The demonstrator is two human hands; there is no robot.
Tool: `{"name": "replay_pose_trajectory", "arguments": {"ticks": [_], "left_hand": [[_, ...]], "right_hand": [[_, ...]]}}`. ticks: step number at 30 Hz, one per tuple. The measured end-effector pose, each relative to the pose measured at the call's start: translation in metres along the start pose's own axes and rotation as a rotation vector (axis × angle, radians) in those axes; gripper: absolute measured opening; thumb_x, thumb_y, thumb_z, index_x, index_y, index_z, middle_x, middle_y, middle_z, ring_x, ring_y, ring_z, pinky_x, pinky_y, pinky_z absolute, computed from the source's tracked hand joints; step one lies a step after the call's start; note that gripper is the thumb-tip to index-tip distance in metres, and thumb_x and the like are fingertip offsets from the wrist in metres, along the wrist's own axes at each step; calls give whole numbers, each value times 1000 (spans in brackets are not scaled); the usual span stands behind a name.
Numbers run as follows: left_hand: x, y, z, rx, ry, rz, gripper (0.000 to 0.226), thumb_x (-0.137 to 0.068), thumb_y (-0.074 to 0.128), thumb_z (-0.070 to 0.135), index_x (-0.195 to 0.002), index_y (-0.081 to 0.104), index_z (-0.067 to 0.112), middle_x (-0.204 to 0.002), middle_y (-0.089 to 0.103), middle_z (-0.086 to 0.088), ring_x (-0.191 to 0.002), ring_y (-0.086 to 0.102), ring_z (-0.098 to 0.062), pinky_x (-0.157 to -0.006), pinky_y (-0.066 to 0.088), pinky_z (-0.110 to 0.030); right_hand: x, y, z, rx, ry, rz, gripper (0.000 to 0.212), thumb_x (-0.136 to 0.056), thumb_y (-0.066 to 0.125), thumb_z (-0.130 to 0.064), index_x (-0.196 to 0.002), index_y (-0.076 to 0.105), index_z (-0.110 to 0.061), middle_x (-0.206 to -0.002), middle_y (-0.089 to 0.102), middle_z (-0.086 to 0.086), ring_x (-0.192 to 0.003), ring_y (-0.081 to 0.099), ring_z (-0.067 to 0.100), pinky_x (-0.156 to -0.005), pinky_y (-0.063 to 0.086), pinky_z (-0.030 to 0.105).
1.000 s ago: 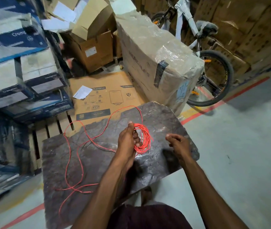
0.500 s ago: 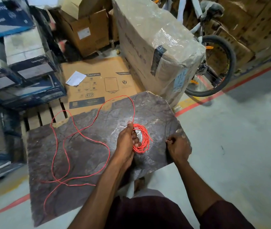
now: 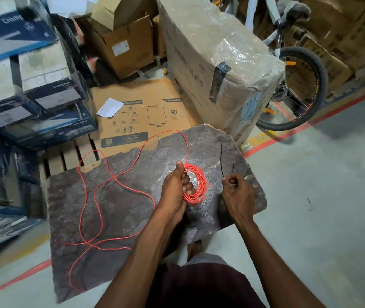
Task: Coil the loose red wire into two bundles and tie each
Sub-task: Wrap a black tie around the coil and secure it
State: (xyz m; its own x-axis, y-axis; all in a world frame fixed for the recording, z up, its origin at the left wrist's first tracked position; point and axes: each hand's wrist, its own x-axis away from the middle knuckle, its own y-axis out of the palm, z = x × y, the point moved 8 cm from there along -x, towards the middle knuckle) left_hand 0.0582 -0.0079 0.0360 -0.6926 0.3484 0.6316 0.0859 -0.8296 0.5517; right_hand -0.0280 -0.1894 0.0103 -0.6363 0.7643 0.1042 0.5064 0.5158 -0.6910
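Observation:
My left hand [image 3: 175, 187] grips a coiled bundle of red wire [image 3: 197, 184] just above a dark stone slab [image 3: 114, 210]. From the coil a long loose stretch of the same red wire [image 3: 92, 196] loops up over the slab's far edge and sprawls across its left half. To the right of the coil, my right hand [image 3: 238, 192] pinches a thin black tie [image 3: 221, 162] that sticks up from the fingers. The two hands are a short gap apart.
Behind the slab lie a flat cardboard box [image 3: 141, 114] on a wooden pallet, a big plastic-wrapped carton [image 3: 217, 63] and a bicycle [image 3: 292, 85]. Stacked blue-and-white boxes [image 3: 32, 92] stand at the left. Grey floor with a red line [image 3: 310, 123] runs along the right.
My right hand has lifted off the slab's right edge with the black tie pinched in its fingers. The left hand keeps its grip on the coil.

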Motion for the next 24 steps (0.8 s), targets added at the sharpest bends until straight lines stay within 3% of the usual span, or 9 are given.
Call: {"name": "replay_pose_trajectory", "arguments": {"ticks": [3, 6, 11, 17, 24], "left_hand": [[8, 10, 11, 101, -30, -65, 42, -108, 43, 35, -70, 37, 17, -45, 27, 8, -32, 26, -3, -33, 29, -18], [18, 22, 31, 129, -13, -125, 42, -107, 42, 37, -70, 38, 17, -46, 28, 8, -33, 26, -3, -34, 31, -18], [28, 26, 55, 108, 33, -163, 41, -107, 42, 39, -72, 39, 18, -45, 28, 9, -32, 27, -3, -41, 41, -20], [33, 16, 61, 150, 9, -166, 43, -107, 41, 40, -70, 38, 19, -42, 28, 9, -30, 27, -3, -40, 40, -20], [39, 8, 75, 160, 26, -184, 43, -107, 41, 39, -70, 38, 17, -42, 29, 8, -32, 29, -4, -41, 38, -19]], "right_hand": [[18, -8, -33, -133, -149, 29, 10, -94, 70, -20, -103, 73, -25, -87, 71, -11, -81, 68, 12, -72, 47, 25], [32, -16, -55, -226, -284, 68, 18, -95, 71, -13, -106, 78, -25, -99, 76, -13, -82, 68, 3, -75, 49, 11], [43, -15, -68, -279, -358, 126, 16, -92, 73, -9, -101, 79, -21, -98, 78, -8, -84, 71, 7, -79, 57, 26], [54, 3, -68, -301, -386, 105, 14, -93, 73, -11, -103, 78, -20, -99, 78, -9, -86, 73, 8, -77, 60, 38], [70, 9, -91, -283, -481, 97, 18, -89, 76, -2, -96, 78, -18, -94, 73, -15, -84, 69, 6, -69, 55, 26]]}}
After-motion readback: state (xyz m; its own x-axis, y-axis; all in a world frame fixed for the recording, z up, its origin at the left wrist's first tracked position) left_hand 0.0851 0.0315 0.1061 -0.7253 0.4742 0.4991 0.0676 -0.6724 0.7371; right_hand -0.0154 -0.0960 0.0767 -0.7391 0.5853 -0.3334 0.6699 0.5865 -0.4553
